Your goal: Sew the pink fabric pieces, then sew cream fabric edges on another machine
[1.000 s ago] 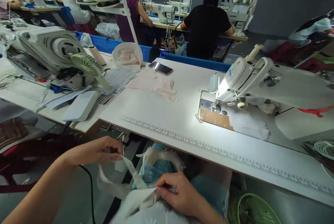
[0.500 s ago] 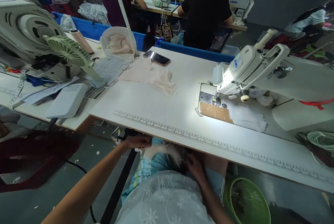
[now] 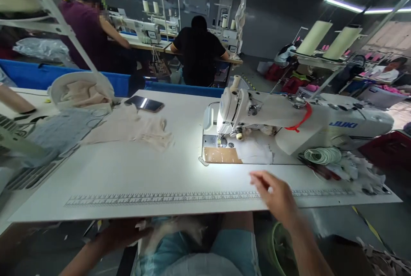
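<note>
My right hand [image 3: 274, 192] is over the front of the white sewing table [image 3: 112, 171], above the printed ruler strip [image 3: 192, 197]. Its fingers are loosely bent, with a small gap by the thumb, and I see nothing held in them. Below the table edge, at my lap, my left hand [image 3: 123, 231] is closed at the end of a pale, sheer cloth piece [image 3: 173, 231]; shadow and motion blur its fingers. Ahead of my right hand stands a white sewing machine [image 3: 237, 111], its lamp lit. White fabric [image 3: 257, 149] lies beside its needle plate.
Pale fabric pieces [image 3: 128, 128] and a phone [image 3: 146, 103] lie on the table's left half. A white bin [image 3: 56, 89] holds more cloth. Dark-bladed snips [image 3: 316, 169] and a coil of cord [image 3: 323, 155] rest at right. A green basket [image 3: 275, 246] stands below. Two people sit ahead.
My right hand has risen from my lap to above the table's front. The view has turned right and up. My left hand stays low by the pale cloth.
</note>
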`<state>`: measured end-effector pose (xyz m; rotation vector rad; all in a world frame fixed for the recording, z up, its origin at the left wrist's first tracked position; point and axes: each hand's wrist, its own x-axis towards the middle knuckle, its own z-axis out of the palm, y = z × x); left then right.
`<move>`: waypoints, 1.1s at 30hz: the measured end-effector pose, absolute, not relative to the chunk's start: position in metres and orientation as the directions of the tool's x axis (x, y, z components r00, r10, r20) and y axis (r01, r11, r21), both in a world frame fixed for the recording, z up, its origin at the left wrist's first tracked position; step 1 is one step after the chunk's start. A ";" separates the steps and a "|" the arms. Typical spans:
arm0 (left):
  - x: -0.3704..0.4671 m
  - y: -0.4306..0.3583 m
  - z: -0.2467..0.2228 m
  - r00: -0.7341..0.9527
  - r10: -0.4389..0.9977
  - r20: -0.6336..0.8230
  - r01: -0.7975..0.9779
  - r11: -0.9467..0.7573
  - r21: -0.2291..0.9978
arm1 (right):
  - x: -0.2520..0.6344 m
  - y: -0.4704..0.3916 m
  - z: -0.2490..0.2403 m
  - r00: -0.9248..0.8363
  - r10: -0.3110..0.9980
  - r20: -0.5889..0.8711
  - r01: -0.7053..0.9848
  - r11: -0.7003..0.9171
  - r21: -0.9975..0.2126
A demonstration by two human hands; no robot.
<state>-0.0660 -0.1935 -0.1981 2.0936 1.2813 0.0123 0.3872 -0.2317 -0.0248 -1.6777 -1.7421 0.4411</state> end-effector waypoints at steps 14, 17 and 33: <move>0.233 -0.109 -0.025 0.639 0.737 0.221 0.446 -0.590 0.673 | 0.445 -0.134 -0.060 0.066 0.893 0.446 0.988 0.003 -0.152; 0.272 -0.084 -0.042 0.574 0.766 0.290 0.572 -0.628 0.527 | 0.449 -0.136 -0.060 0.037 0.886 0.462 0.990 0.031 -0.139; 0.287 -0.082 -0.040 0.496 0.801 0.335 0.473 -0.573 0.670 | 0.456 -0.139 -0.060 -0.037 0.834 0.551 0.976 0.149 -0.161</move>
